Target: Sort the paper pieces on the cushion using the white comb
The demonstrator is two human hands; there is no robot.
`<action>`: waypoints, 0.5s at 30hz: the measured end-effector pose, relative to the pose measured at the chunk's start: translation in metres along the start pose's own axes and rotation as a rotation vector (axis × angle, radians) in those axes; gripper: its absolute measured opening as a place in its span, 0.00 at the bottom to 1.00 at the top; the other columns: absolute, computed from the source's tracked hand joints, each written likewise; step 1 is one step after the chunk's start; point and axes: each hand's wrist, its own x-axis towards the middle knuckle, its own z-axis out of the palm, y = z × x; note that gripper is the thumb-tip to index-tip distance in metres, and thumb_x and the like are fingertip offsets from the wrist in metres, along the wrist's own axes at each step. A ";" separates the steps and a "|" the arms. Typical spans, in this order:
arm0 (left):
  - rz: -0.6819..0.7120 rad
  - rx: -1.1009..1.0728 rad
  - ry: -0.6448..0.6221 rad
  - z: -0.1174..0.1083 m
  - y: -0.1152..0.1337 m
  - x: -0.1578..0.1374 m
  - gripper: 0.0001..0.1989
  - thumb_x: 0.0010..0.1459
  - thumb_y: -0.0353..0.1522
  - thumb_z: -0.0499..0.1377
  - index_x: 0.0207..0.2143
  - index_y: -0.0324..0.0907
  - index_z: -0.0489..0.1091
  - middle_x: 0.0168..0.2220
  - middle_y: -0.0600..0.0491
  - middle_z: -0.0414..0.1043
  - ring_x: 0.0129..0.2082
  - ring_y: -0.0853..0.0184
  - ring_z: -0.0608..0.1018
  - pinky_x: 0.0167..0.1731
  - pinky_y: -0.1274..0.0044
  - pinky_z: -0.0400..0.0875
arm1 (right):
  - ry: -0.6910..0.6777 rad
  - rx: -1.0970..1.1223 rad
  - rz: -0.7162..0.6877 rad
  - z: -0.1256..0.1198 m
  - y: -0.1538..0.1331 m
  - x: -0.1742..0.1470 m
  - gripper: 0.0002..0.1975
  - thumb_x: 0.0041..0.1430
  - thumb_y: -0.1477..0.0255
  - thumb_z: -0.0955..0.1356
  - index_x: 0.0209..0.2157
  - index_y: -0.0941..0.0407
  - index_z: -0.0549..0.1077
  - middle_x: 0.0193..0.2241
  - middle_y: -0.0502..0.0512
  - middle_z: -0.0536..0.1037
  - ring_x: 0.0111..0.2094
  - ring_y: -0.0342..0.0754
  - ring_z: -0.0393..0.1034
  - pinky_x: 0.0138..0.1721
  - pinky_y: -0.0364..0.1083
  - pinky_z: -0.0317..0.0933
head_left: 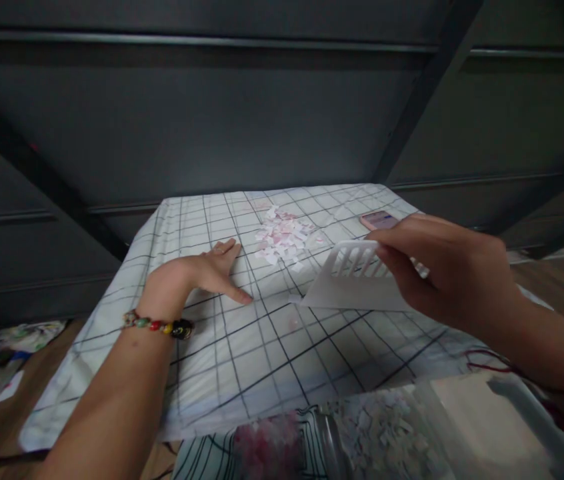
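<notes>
My left hand (217, 270) lies flat on the checked white tablecloth (247, 347), its fingers spread and nothing in it. Between thumb and fingers, my right hand (447, 267) pinches the top edge of a white slotted plastic scraper (347, 287). The scraper stands tilted, with its long lower edge at the cloth; its right part is hidden behind my hand. A loose heap of small white and pinkish paper scraps (282, 237) lies beyond and between my hands. One stray scrap (295, 299) sits by the scraper's left corner.
A phone (379, 220) in a pink case lies behind my right hand. At the table's near side is a clear container (335, 440) with many paper bits, beside a blurred reddish pile (268, 448). A dark grey panelled wall (222, 120) rises behind the table.
</notes>
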 end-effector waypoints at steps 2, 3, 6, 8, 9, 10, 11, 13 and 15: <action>-0.013 0.015 -0.012 -0.002 0.002 -0.002 0.68 0.34 0.57 0.59 0.66 0.27 0.30 0.66 0.39 0.21 0.66 0.52 0.35 0.61 0.70 0.41 | 0.001 0.015 -0.011 0.002 0.000 0.000 0.10 0.58 0.77 0.60 0.25 0.55 0.67 0.20 0.52 0.69 0.24 0.46 0.64 0.24 0.45 0.56; -0.020 0.018 -0.016 -0.002 0.003 -0.003 0.68 0.34 0.57 0.59 0.66 0.27 0.30 0.66 0.39 0.21 0.66 0.52 0.35 0.61 0.70 0.41 | -0.002 0.022 -0.017 0.003 -0.001 0.000 0.10 0.58 0.77 0.60 0.25 0.55 0.67 0.19 0.51 0.69 0.23 0.46 0.64 0.24 0.45 0.56; -0.038 0.026 -0.029 -0.004 0.007 -0.006 0.67 0.36 0.56 0.58 0.66 0.27 0.30 0.66 0.40 0.20 0.66 0.53 0.35 0.61 0.70 0.40 | -0.017 0.040 -0.019 0.006 -0.008 0.000 0.11 0.57 0.78 0.60 0.24 0.56 0.68 0.19 0.50 0.68 0.22 0.45 0.62 0.22 0.45 0.54; -0.040 0.033 -0.033 -0.004 0.008 -0.007 0.66 0.36 0.56 0.58 0.66 0.26 0.30 0.66 0.40 0.21 0.66 0.53 0.35 0.61 0.70 0.40 | -0.024 0.081 -0.039 0.006 -0.016 0.002 0.11 0.57 0.79 0.60 0.25 0.57 0.69 0.19 0.51 0.68 0.22 0.45 0.62 0.22 0.45 0.54; -0.039 0.038 -0.034 -0.004 0.008 -0.007 0.66 0.37 0.56 0.58 0.66 0.26 0.30 0.66 0.39 0.21 0.66 0.54 0.35 0.61 0.70 0.40 | -0.025 0.106 -0.058 0.004 -0.019 0.003 0.10 0.57 0.80 0.60 0.25 0.57 0.69 0.20 0.51 0.68 0.23 0.45 0.62 0.22 0.45 0.54; -0.039 0.041 -0.034 -0.004 0.008 -0.007 0.66 0.36 0.56 0.58 0.66 0.26 0.30 0.66 0.39 0.21 0.66 0.54 0.35 0.61 0.70 0.40 | -0.021 0.127 -0.077 0.002 -0.022 0.004 0.10 0.56 0.80 0.60 0.25 0.58 0.69 0.20 0.51 0.68 0.23 0.45 0.62 0.23 0.44 0.55; -0.037 0.043 -0.035 -0.004 0.008 -0.007 0.67 0.36 0.56 0.58 0.66 0.26 0.30 0.66 0.38 0.21 0.66 0.54 0.35 0.61 0.70 0.41 | -0.016 0.138 -0.094 0.000 -0.024 0.005 0.10 0.56 0.81 0.60 0.25 0.58 0.70 0.20 0.51 0.68 0.23 0.44 0.62 0.23 0.44 0.55; -0.031 0.039 -0.028 -0.004 0.007 -0.006 0.67 0.36 0.56 0.59 0.66 0.27 0.31 0.66 0.38 0.22 0.66 0.53 0.36 0.61 0.68 0.42 | -0.004 0.115 -0.106 -0.005 -0.026 0.006 0.11 0.56 0.81 0.60 0.24 0.58 0.69 0.19 0.51 0.67 0.22 0.44 0.61 0.23 0.44 0.55; -0.015 0.027 -0.017 -0.003 0.007 -0.006 0.66 0.35 0.56 0.59 0.67 0.30 0.31 0.66 0.38 0.23 0.66 0.52 0.37 0.60 0.65 0.43 | 0.003 0.056 -0.087 -0.008 -0.025 0.005 0.11 0.56 0.81 0.61 0.23 0.58 0.69 0.18 0.51 0.67 0.21 0.45 0.60 0.22 0.45 0.54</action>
